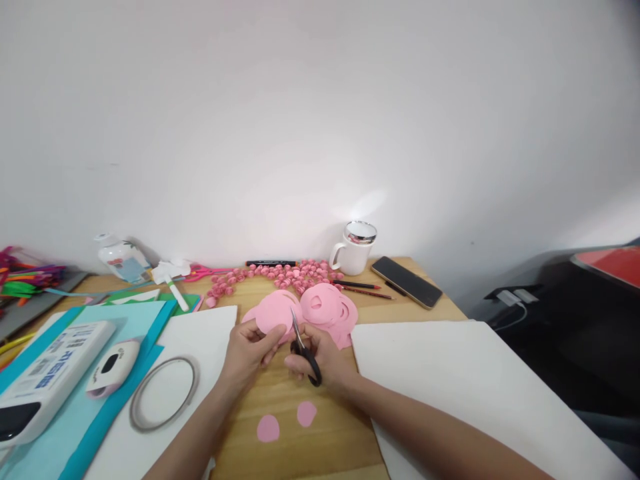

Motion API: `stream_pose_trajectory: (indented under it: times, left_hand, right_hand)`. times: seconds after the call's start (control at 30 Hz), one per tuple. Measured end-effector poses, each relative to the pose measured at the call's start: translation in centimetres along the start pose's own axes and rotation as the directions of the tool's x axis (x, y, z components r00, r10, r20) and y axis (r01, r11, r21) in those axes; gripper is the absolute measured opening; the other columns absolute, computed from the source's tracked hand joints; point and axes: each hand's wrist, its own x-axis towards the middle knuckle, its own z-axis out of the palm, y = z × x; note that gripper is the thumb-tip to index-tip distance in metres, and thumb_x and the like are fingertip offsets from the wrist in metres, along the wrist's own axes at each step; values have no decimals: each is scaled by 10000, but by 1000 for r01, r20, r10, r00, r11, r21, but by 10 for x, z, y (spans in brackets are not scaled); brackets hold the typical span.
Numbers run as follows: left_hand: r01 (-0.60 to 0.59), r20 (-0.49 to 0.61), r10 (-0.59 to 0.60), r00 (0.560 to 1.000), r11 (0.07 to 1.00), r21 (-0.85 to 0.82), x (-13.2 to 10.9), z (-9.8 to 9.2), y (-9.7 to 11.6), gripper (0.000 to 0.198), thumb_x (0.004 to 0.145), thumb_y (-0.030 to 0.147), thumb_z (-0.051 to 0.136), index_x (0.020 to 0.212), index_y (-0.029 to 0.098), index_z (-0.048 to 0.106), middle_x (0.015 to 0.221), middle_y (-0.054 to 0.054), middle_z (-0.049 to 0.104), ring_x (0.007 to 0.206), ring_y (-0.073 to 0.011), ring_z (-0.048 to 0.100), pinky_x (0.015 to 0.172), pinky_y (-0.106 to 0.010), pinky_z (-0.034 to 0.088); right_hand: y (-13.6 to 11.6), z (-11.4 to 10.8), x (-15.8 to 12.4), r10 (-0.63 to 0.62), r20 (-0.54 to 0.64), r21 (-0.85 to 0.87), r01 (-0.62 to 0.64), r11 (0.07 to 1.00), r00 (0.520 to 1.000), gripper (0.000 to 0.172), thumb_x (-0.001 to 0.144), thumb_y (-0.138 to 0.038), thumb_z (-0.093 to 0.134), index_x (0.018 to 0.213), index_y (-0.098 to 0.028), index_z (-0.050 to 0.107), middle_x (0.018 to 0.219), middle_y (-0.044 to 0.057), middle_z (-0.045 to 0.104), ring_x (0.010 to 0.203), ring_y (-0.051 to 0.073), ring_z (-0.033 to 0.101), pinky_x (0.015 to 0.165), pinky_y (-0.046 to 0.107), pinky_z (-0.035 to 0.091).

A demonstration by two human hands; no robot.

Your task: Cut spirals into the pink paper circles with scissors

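Between thumb and fingers, my left hand [250,347] pinches a round piece of pink paper [274,312]. My right hand [320,357] grips black-handled scissors [309,363], whose blades point up at the right edge of that paper. Just behind both hands lies a pile of cut pink paper circles and rings [333,313]. Two small pink paper discs, one at left [268,428] and one at right [307,413], rest on the wooden table [300,457] nearer to me. Part of the right-hand fingers is hidden by the scissor handles.
Many small rolled pink paper pieces [280,275] lie near the wall. Behind them stand a white mug [355,250] and a phone [407,281]. White sheets [460,373] lie right; a tape roll [164,393], a white-and-pink device [114,367] and a clear bottle [123,257] are left.
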Motion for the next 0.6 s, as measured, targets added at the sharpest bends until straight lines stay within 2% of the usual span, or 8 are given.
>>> stream_pose_trajectory:
  times: [0.1,0.23,0.47,0.6]
  left_hand:
    - [6,57,-8,998,999,41,-1,1,1,314,624,365,684,479,143,517,315,76,392,310,-36,275,368,-196,162]
    - [-12,28,10,1000,999,50,-3,4,5,307,619,357,681,472,148,511,316,85,359,318,-36,258,369,-194,155]
    - [-7,20,6,1000,999,33,-4,4,8,320,607,367,681,474,146,493,331,85,359,334,-33,258,378,-187,149]
    - [-5,31,4,1000,1000,25,-3,4,9,324,600,376,684,474,142,498,324,81,361,338,-33,251,380,-187,151]
  right_hand:
    - [-2,0,1,-32,-11,38,32,999,999,450,528,-347,802,761,-188,452,598,-65,493,491,73,426,433,177,324]
    - [-6,1,2,-38,-5,62,38,997,999,483,518,-375,802,795,-194,449,639,-50,497,543,89,426,465,187,324]
    - [-4,0,2,-54,-8,36,54,998,999,416,560,-362,778,778,-184,472,575,-77,408,498,69,337,439,181,248]
    - [0,-1,3,-79,-21,8,79,997,997,384,580,-353,765,778,-184,483,570,-79,405,477,61,317,432,180,241]
